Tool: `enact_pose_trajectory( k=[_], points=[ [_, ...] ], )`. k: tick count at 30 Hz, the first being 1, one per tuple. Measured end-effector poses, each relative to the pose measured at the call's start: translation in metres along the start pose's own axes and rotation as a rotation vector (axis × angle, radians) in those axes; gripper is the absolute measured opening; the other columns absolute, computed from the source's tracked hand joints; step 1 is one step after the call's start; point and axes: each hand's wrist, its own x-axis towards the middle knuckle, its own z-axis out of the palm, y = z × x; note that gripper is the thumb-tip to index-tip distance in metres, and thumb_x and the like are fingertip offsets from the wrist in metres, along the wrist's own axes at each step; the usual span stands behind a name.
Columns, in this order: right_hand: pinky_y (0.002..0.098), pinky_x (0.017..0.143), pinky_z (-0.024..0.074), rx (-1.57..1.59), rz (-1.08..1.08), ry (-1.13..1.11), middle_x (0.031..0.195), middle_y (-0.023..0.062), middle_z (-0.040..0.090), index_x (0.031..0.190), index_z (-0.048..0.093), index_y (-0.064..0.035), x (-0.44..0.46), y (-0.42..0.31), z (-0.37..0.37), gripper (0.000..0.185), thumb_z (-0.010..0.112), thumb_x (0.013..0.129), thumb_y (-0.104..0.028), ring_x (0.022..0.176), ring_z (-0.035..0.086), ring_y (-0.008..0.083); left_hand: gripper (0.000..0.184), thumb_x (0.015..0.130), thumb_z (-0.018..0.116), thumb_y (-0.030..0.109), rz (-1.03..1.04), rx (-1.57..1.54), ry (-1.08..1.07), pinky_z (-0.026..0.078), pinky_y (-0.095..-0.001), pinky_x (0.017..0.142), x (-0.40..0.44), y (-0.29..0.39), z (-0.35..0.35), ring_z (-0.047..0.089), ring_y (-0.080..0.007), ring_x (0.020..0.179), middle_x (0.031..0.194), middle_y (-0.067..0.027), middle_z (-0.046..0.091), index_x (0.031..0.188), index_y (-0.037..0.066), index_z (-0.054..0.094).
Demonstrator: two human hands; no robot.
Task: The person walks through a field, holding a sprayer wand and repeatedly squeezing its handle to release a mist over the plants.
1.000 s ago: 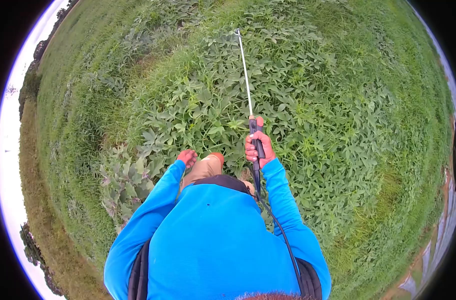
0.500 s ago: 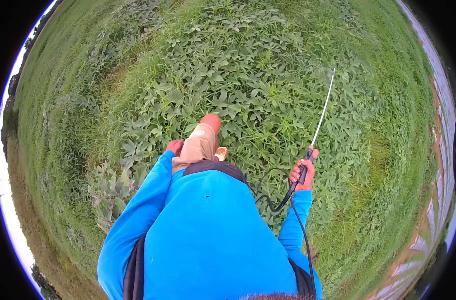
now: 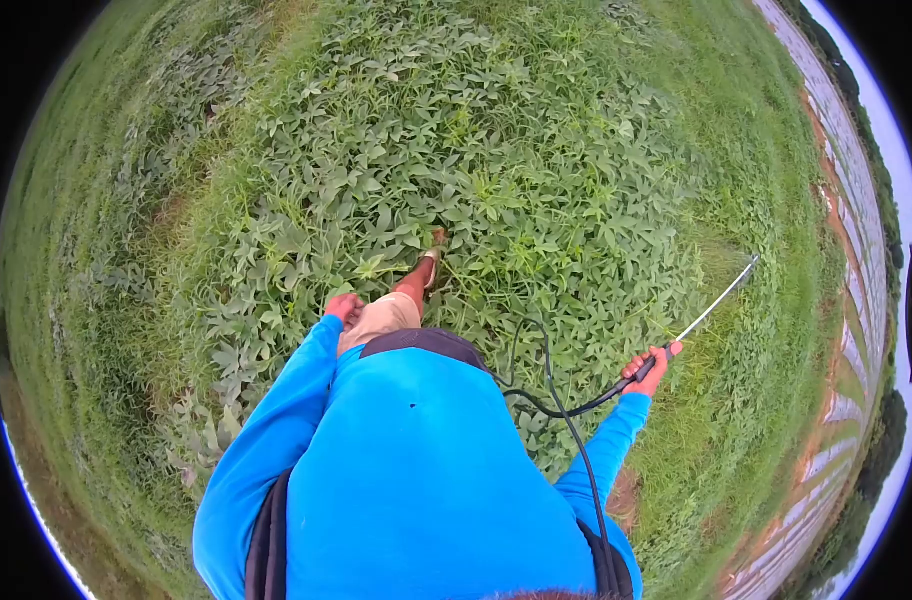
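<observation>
My right hand (image 3: 648, 370) is wrapped round the black handle of a spray wand (image 3: 716, 299), out to the right with the arm extended. The thin pale rod points up and right over the grass, its tip near the plants. A black hose (image 3: 566, 412) runs from the handle back toward my body. My left hand (image 3: 345, 309) hangs beside my thigh, over the light shorts (image 3: 381, 318); its fingers look curled, but whether they hold anything is too small to tell.
Leafy green plants (image 3: 476, 130) and tall grass surround my legs. My forward foot (image 3: 432, 268) is among the leaves. Black straps (image 3: 268, 540) cross my shoulders. Rows of pale ground covering (image 3: 844, 400) lie at the far right, with trees beyond.
My right hand and the wand have swung from the front out to the right, the tip now lower. My left hand has shifted slightly left. One leg has stepped forward, and the view has turned.
</observation>
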Motion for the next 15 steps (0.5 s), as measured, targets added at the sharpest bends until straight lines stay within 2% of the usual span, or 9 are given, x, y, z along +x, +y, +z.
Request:
enact_pose_trajectory(
  k=[1,2,6,9,11,12,15],
  points=[
    [0.0276,0.035,0.0314,-0.011,-0.001,-0.014,0.052,-0.0014,0.04,0.069,0.042,-0.0168,0.003,-0.003,0.004,0.026,0.061,0.073,-0.034,0.039,0.039,0.0121,0.036,0.089,0.044,0.038,-0.214,-0.058,0.001,0.038,-0.03,0.04,0.005,0.012,0.005,0.047,-0.0149,0.046,0.069,-0.0066,0.056,0.088,0.005,0.058],
    [0.0276,0.035,0.0318,-0.005,0.006,-0.02,0.052,-0.0013,0.04,0.069,0.042,-0.0167,0.007,-0.005,0.008,0.026,0.061,0.074,-0.035,0.039,0.039,0.0121,0.031,0.089,0.043,0.037,-0.262,-0.051,-0.022,0.038,-0.03,0.043,0.008,0.024,0.01,0.05,-0.0136,0.051,0.069,-0.0022,0.056,0.091,0.009,0.058],
    [0.0272,0.034,0.0326,-0.04,0.065,-0.094,0.052,-0.0007,0.043,0.067,0.045,-0.0154,0.026,-0.007,0.046,0.025,0.058,0.076,-0.035,0.04,0.041,0.0122,0.031,0.087,0.046,0.037,-0.204,-0.038,-0.019,0.04,-0.0309,0.041,0.043,0.049,0.021,0.052,-0.0157,0.051,0.069,-0.0046,0.057,0.089,0.008,0.058],
    [0.0282,0.035,0.0342,-0.047,0.195,-0.253,0.053,-0.0002,0.045,0.069,0.049,-0.0128,0.048,0.0,0.089,0.024,0.056,0.077,-0.034,0.039,0.042,0.0128,0.032,0.083,0.049,0.037,-0.219,-0.008,-0.05,0.041,-0.0323,0.042,0.078,0.059,0.024,0.053,-0.0169,0.052,0.071,-0.0066,0.058,0.092,0.008,0.06],
    [0.0294,0.037,0.0359,0.026,0.376,-0.447,0.054,0.0008,0.046,0.071,0.052,-0.0098,0.063,0.008,0.126,0.023,0.054,0.077,-0.032,0.039,0.042,0.0135,0.033,0.081,0.05,0.037,-0.206,0.073,-0.032,0.042,-0.0324,0.042,0.099,0.071,0.026,0.054,-0.0176,0.053,0.072,-0.008,0.059,0.095,0.008,0.062],
    [0.0303,0.038,0.0372,0.041,0.453,-0.518,0.055,0.0017,0.047,0.073,0.053,-0.0083,0.076,0.013,0.146,0.022,0.052,0.078,-0.03,0.039,0.042,0.0141,0.039,0.084,0.048,0.042,-0.203,0.071,-0.036,0.041,-0.0309,0.039,0.105,0.078,0.027,0.05,-0.0147,0.046,0.071,-0.0058,0.058,0.093,0.007,0.062],
    [0.0302,0.039,0.0375,0.032,0.625,-0.647,0.057,0.0023,0.047,0.078,0.052,-0.0074,0.097,0.03,0.23,0.021,0.051,0.08,-0.028,0.041,0.043,0.0138,0.038,0.084,0.048,0.041,-0.187,0.079,-0.043,0.041,-0.0315,0.04,0.124,0.095,0.025,0.049,-0.0148,0.045,0.071,-0.0062,0.059,0.092,0.006,0.062]
  ],
)
